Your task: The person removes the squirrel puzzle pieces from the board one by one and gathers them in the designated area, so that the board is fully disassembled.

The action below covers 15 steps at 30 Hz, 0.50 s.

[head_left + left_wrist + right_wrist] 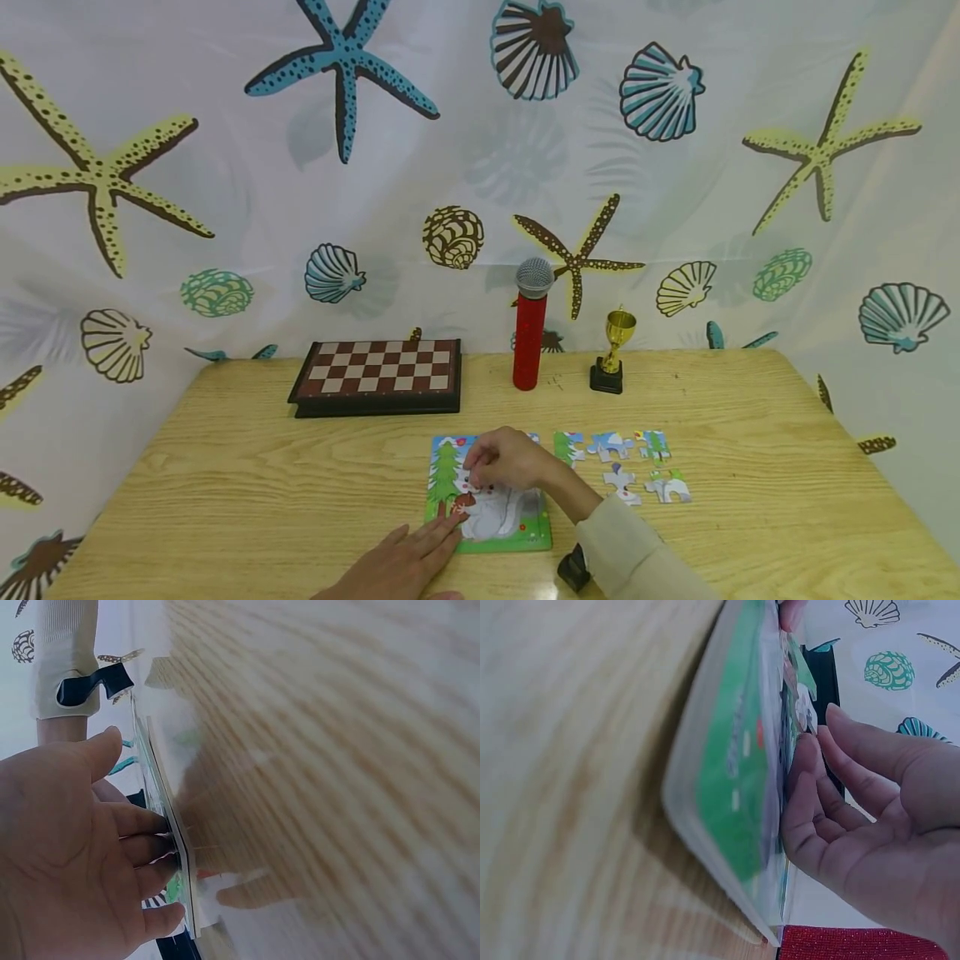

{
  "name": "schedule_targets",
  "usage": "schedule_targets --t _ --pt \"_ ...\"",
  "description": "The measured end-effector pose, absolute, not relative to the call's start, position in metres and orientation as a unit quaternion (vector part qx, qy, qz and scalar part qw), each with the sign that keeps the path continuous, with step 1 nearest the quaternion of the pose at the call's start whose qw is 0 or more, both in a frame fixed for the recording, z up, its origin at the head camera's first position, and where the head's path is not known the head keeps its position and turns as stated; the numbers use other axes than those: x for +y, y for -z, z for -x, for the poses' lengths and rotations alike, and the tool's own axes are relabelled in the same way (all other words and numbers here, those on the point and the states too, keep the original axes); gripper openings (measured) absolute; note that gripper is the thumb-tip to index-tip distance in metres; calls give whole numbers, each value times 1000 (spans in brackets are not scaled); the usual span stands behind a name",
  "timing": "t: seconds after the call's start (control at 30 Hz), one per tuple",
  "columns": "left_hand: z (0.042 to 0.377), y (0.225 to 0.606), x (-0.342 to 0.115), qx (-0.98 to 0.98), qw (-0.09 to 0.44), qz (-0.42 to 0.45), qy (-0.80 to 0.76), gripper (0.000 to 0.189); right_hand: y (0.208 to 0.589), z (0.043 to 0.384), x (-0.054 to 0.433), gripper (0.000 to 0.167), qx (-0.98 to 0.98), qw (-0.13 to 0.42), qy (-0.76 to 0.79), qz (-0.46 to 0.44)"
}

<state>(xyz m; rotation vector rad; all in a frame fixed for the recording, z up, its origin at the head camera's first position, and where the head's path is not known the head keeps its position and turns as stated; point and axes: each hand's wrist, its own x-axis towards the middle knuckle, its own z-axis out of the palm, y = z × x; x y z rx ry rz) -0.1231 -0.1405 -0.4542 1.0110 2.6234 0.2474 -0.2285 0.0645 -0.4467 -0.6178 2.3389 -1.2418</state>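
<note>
By the thumb and forefinger of the right hand (506,458), a puzzle piece (804,709) is pinched; in the right wrist view it is seen tilted, just over the surface of the puzzle board (510,543). If it is pressed down at this tilt, its tabs may be bent or a neighbouring piece may be lifted. How well its outline is matched to the place below cannot be told, because the place is hidden by the fingers. The fingers of the left hand (408,554) are stretched out, with nothing grasped, and are laid on the near left corner of the board. The board lies flat in front of the person; if this corner is pressed too lightly, the whole board could be turned by a push from the right.

Farther out, loose pieces (667,486) are spread to the right of the board, near the right sleeve (626,537). By a careless sweep of this arm they could be scattered over the table (247,500). The microphone (530,333), upright on a narrow base behind the board, could be toppled only by a long reach, so this risk is judged small.
</note>
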Motion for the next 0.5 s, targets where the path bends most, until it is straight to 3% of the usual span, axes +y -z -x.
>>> schedule_targets --t 0.5 --pt "123 454 -141 917 151 -361 -73 73 447 227 59 4 854 172 433 234"
